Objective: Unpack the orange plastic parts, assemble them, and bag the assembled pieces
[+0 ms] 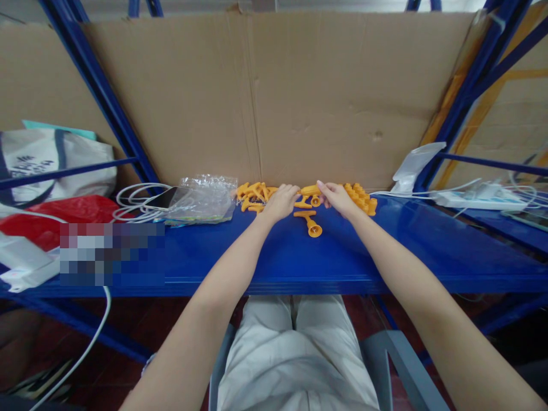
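Both my arms reach forward to the back of a blue shelf [299,257]. My left hand [280,202] is curled closed beside a loose heap of orange plastic parts [252,194]; what its fingers hold is hidden. My right hand [338,197] pinches one orange plastic part [310,191] held between the two hands. Another orange part with a round end [312,224] lies alone on the shelf just in front. A neat row of orange parts [362,197] sits right of my right hand.
A cardboard sheet [278,97] backs the shelf. At left lie clear plastic bags [201,200], a phone [162,198] with white cables, a red bag [64,211] and a white tote [51,160]. At right sit a white power strip [479,198] and a white pouch [413,162].
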Demonstrator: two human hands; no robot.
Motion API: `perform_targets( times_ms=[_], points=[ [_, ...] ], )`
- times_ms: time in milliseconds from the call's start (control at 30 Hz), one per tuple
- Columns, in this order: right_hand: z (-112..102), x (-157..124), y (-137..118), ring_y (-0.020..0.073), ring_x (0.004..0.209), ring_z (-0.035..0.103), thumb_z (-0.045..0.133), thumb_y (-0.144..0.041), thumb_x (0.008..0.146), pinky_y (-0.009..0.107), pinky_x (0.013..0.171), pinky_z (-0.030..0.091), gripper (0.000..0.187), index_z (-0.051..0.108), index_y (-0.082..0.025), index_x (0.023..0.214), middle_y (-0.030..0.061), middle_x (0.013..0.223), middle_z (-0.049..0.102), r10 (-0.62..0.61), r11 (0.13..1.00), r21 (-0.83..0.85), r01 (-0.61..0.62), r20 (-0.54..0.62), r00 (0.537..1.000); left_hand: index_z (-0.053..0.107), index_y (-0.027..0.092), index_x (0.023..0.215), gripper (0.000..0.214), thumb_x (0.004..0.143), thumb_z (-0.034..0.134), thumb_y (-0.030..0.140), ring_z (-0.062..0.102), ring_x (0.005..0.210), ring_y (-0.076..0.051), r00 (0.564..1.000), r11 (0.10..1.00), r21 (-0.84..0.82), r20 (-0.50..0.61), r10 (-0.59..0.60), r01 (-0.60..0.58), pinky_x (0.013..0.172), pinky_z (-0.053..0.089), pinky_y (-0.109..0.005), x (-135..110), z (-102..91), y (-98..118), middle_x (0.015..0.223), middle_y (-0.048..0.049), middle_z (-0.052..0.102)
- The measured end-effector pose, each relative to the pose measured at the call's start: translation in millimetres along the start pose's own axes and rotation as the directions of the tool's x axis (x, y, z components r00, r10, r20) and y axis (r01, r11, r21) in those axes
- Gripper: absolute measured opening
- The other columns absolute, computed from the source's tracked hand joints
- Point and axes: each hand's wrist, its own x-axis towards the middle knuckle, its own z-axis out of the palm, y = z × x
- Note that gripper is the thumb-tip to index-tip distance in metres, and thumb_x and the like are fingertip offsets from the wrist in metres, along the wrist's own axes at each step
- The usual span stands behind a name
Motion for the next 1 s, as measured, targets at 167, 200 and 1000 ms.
perform_targets(
  times_ms=[167, 200, 1000],
  points=[
    [-3, 1, 1, 0.0093, 0.046, 0.046, 0.057, -0.056, 0.098, 0.022, 0.050, 0.041, 0.048, 0.051, -0.021, 0.064, -0.0023, 0.051, 0.052, 0.019, 1.000, -0.007, -0.018, 0.045, 0.999, 0.067, 0.018, 0.107, 0.026, 0.100, 0.042, 0.021, 0.060, 0.097, -0.023, 0.998, 0.999, 0.009, -0.046, 0.039, -0.039, 0.090, 0.049, -0.037, -1, -2.0, 0, 0.099, -0.0090, 0.070],
    [-3, 1, 2, 0.0096, 0.047, 0.047, 0.057, -0.054, 0.098, 0.022, 0.051, 0.041, 0.047, 0.051, -0.021, 0.065, -0.0023, 0.052, 0.052, 0.023, 1.000, -0.006, -0.023, 0.064, 0.998, 0.067, 0.018, 0.108, 0.026, 0.099, 0.042, 0.021, 0.059, 0.097, -0.023, 0.998, 0.999, 0.010, -0.050, 0.047, -0.047, 0.090, 0.049, -0.037, -2, -2.6, 0, 0.098, -0.0089, 0.070],
    [-7, -2, -1, 0.0091, 0.043, 0.039, 0.063, -0.056, 0.090, 0.021, 0.041, 0.030, 0.039, 0.047, -0.023, 0.076, -0.0044, 0.055, 0.048, 0.093, 0.921, 0.351, -0.168, 0.220, 0.971, 0.070, 0.017, 0.116, 0.031, 0.102, 0.043, 0.022, 0.061, 0.102, -0.025, 0.986, 0.976, 0.172, -0.073, 0.149, -0.134, 0.088, 0.047, -0.039, 3, -17.0, 18, 0.098, -0.0112, 0.066]
  ],
)
